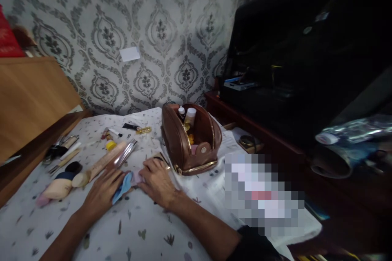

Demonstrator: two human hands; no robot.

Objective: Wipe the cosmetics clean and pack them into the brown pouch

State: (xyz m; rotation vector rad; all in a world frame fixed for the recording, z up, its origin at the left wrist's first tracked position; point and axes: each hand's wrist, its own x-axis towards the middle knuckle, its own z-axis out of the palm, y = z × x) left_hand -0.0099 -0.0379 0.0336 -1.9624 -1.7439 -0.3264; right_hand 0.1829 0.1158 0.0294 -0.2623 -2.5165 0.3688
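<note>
My left hand (102, 193) lies on the patterned sheet (137, 232) with fingers bent over a light blue makeup sponge (122, 187). Close beside it, my right hand (157, 181) rests knuckles up, fingers curled on a small pink item (137, 177) that I cannot name. A brown zip-open cosmetic bag (190, 140) stands just beyond my right hand, with small bottles (187, 116) upright inside. Long tubes (114, 157) lie just past my left fingertips.
Beige, dark and pink sponges (58, 185), brushes and tools (61, 151), a yellow cap (110, 145) and a gold lipstick (143, 130) are spread on the sheet. A wooden headboard (30, 98) is left, a dark wooden unit (260, 130) right, plastic bottle (352, 134) beyond.
</note>
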